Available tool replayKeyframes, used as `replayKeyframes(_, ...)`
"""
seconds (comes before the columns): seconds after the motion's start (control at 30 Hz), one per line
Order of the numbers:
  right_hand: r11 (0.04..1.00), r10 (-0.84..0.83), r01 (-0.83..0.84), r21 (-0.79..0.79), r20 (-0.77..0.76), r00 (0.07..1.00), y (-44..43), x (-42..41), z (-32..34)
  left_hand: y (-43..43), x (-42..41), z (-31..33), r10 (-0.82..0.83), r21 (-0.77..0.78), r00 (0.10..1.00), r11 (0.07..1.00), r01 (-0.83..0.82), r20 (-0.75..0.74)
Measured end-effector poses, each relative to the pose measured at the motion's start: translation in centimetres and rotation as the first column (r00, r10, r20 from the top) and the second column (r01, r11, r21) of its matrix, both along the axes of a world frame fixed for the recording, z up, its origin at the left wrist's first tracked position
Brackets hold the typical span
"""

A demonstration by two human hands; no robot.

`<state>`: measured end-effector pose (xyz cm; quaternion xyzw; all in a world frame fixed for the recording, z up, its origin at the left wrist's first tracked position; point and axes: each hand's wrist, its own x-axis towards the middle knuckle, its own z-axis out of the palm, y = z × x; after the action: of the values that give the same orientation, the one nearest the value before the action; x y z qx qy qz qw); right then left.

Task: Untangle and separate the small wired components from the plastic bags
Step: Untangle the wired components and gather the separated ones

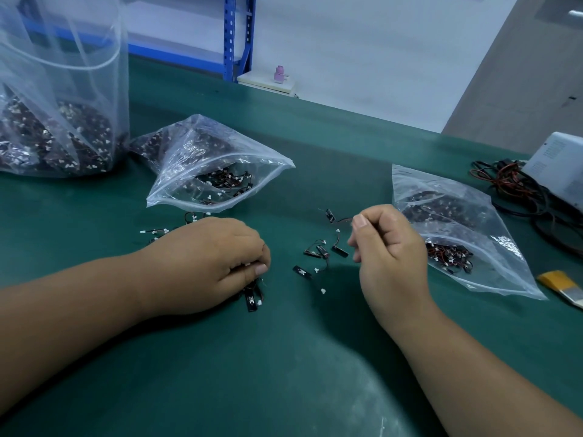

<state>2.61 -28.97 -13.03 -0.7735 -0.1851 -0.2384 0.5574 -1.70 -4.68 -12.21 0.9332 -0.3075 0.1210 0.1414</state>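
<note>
On the green mat, my left hand (214, 263) grips a tangled clump of small black wired components (252, 298), some sticking out below the fingers. My right hand (388, 244) pinches the thin wire of one component (330, 215), which hangs just above the mat. A few loose components (318, 252) lie between my hands, and more (167, 231) lie behind my left hand. An open zip bag (217, 165) full of components lies behind my left hand. A second zip bag (457, 228) lies right of my right hand.
A tall clear bag (60, 89) packed with components stands at the far left. A white device (558, 165) with tangled red and black cables (511, 184) sits at the right edge. A yellow flat piece (561, 285) lies beside the right bag. Blue shelving (233, 36) stands behind the table.
</note>
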Motion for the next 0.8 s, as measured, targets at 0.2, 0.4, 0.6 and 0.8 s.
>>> replayKeyframes(0.2,0.994,-0.049,0.056,0.093,-0.082,0.995,-0.4,0.6,0.1,0.1,0.0,-0.1,0.004,0.020,1.000,1.000,-0.004,0.004)
replayKeyframes(0.4,0.994,-0.074,0.079,0.071,-0.073,0.995,-0.7,0.8,0.2,0.1,0.1,-0.1,0.004,0.028,1.000,1.000,-0.004,0.010)
replayKeyframes(0.6,0.995,-0.093,0.087,-0.056,-0.115,0.989,-0.8,1.0,-0.4,0.0,0.1,-0.2,-0.001,0.018,1.000,1.000,0.000,0.016)
replayKeyframes(0.8,0.989,-0.115,0.102,-0.105,-0.123,0.986,-0.8,1.4,-0.8,0.1,0.1,-0.2,-0.004,0.002,1.000,1.000,0.004,0.016)
